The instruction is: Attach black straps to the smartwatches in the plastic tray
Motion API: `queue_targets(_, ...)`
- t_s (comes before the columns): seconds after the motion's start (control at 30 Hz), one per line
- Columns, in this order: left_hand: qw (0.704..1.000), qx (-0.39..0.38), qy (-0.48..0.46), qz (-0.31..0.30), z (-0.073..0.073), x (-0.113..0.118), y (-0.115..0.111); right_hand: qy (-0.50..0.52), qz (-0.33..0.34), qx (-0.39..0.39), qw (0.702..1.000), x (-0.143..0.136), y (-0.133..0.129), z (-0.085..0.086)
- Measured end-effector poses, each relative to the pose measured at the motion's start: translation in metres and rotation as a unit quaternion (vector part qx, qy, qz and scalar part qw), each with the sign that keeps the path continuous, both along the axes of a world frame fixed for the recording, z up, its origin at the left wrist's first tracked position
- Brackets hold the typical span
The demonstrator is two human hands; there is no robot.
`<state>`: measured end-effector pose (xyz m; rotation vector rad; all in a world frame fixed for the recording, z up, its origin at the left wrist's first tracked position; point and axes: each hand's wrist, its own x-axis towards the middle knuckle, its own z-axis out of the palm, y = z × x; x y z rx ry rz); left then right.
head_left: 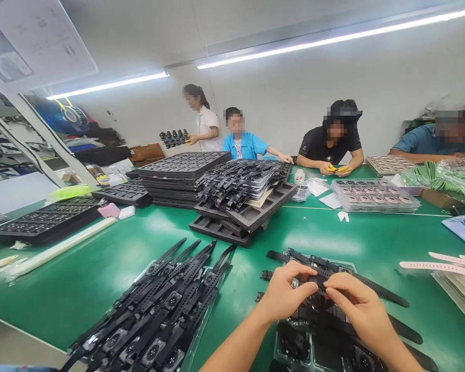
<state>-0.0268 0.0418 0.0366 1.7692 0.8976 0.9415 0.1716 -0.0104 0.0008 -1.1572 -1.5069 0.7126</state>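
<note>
fingers of the left hand and right hand grasping a black watch strap, thumbs and forefingers pinched close together on it. can't tell which hand bears more of it; knuckles hide part. strap sits above a clear tray of black-strapped watches, straps sticking out past both sides.

to the left, another clear tray, nearly covered by black watches laid in slanted rows, sensor backs up on several. both trays on a green table. to the right, pale pink straps near the edge.

further in: white roll at left, dark foam trays stacked unevenly mid-table, heap of black straps on top. right of that, stacked clear trays with pink items.

far side: person in blue shirt, person in black tee with yellow on the fingertips, person in white top holding a black rack. light tubes overhead.
</note>
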Motion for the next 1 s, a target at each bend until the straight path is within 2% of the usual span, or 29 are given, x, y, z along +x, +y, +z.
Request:
queue_targets(0.07, 1.0, 0.01, 0.002, -0.015, 0.0, 0.0, 0.0, -0.027, -0.007, -0.006, 1.0, 0.001, 0.0, 0.001)
queue_targets(0.2, 0.999, 0.026, 0.009, -0.031, -0.001, 0.001, -0.002, -0.013, -0.073, 0.015, 0.997, 0.002, 0.001, -0.002)
queue_targets(0.37, 1.0, 0.014, -0.005, 0.012, -0.005, 0.003, -0.004, -0.044, -0.025, 0.013, 0.999, 0.004, 0.003, -0.007)
queue_targets(0.53, 1.0, 0.029, -0.001, -0.003, -0.011, 0.006, -0.004, -0.044, -0.086, 0.007, 0.995, 0.008, 0.003, -0.013)
queue_targets(0.67, 1.0, 0.009, -0.009, 0.024, -0.015, 0.007, -0.003, -0.065, -0.052, 0.009, 0.997, 0.01, 0.006, -0.013)
queue_targets(0.83, 1.0, 0.026, 0.0, -0.004, -0.016, 0.009, -0.004, -0.065, -0.075, 0.013, 0.995, 0.014, 0.008, -0.02)
queue_targets(1.0, 0.999, -0.018, -0.021, 0.037, -0.012, 0.008, -0.005, -0.068, -0.056, -0.004, 0.996, 0.019, 0.009, -0.033)
